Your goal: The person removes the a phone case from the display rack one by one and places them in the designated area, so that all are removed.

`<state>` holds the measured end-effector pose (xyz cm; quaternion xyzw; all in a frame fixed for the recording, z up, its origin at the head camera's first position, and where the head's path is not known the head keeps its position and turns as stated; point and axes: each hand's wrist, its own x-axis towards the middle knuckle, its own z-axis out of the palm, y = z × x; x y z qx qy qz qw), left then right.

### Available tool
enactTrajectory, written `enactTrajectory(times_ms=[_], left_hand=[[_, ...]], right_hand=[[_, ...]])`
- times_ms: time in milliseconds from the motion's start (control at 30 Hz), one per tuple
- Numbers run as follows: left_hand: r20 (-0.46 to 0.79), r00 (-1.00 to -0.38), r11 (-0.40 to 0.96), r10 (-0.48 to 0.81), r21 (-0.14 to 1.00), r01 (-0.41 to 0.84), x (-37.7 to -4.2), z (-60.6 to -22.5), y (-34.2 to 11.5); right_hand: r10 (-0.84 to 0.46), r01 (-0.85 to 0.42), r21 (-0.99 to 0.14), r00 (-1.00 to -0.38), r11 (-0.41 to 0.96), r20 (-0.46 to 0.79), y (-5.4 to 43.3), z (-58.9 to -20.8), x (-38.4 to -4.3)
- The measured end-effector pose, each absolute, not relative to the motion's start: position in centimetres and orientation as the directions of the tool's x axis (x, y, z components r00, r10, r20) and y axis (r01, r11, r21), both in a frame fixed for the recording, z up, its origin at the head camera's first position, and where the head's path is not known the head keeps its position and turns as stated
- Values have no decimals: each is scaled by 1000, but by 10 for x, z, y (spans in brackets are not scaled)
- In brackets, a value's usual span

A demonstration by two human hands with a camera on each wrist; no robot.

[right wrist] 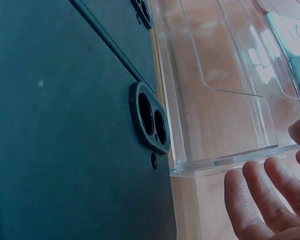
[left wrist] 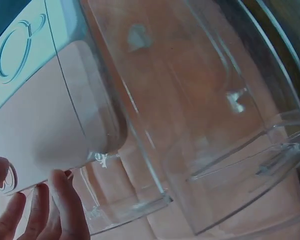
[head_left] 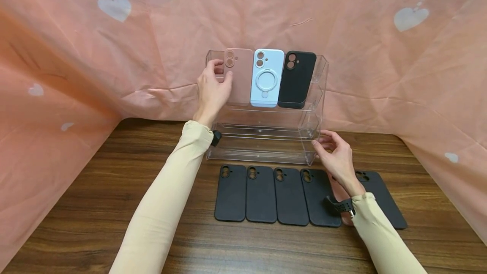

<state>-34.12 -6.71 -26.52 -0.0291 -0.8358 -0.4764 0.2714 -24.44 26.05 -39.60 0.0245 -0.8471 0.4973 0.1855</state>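
A clear acrylic tiered stand (head_left: 262, 132) holds three upright phone cases on its top tier: a pink phone case (head_left: 241, 81), a light blue case (head_left: 267, 79) with a ring on its back, and a black case (head_left: 298, 81). My left hand (head_left: 213, 90) pinches the pink case at its left edge, thumb over the front near the camera holes, fingers along the side (left wrist: 65, 200). Beside the stand's lower right side panel, my right hand (head_left: 336, 157) has its fingers loosely bent, with fingertips (right wrist: 237, 187) close to the panel's edge and nothing held.
On the wooden table (head_left: 114, 206), several black phone cases (head_left: 260, 195) lie in a row before the stand. A second pink case (head_left: 336, 185) lies partly hidden under my right wrist, with another black case (head_left: 384, 200) to its right. A pink curtain (head_left: 361, 62) hangs behind.
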Motion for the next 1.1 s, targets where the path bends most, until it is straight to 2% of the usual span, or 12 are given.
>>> enactTrajectory(times_ms=[167, 333, 700, 1100], left_hand=[[457, -859, 583, -233, 772, 253, -339, -259, -66], [454, -867, 581, -207, 770, 264, -339, -257, -69], [521, -845, 493, -122, 770, 404, -339, -264, -82], [614, -772, 354, -163, 767, 535, -335, -261, -85]], right_hand=[[135, -230, -847, -934, 480, 330, 260, -396, -243], [129, -235, -846, -934, 479, 333, 260, -395, -243], [125, -233, -854, -938, 464, 324, 261, -398, -241], [118, -256, -822, -925, 509, 361, 261, -400, -240]])
